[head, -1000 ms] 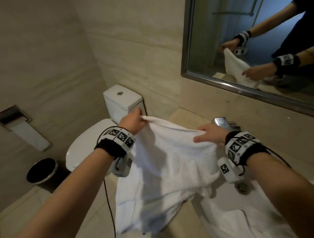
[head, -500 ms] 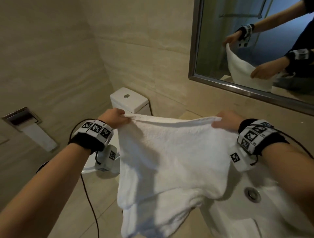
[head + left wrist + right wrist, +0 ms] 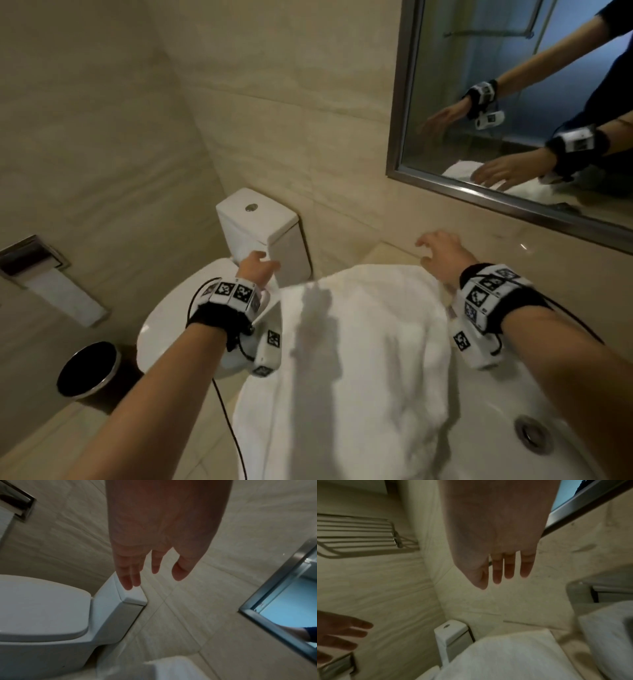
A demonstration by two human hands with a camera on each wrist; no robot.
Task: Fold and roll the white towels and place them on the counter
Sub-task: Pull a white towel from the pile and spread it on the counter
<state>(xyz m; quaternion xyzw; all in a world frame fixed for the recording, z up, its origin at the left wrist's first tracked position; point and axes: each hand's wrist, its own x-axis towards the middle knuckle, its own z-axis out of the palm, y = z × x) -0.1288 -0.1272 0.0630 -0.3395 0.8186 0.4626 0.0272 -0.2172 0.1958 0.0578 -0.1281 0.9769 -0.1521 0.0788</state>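
both hands hover spread and hold nothing: left hand near the toilet tank, right hand just past the towel on the counter.

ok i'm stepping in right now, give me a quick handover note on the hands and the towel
Left hand: open, holding nothing, in the air over the toilet side.
Right hand: open, holding nothing, fingers loosely spread above the far edge of the towel.
Towel: spread on the counter, its near part draped over the front edge and its right side by the sink basin. A second white cloth shows at the right in the right wrist view; blurred.
Done: towel laid out.
Left: fold it, roll it, set the roll on the counter.
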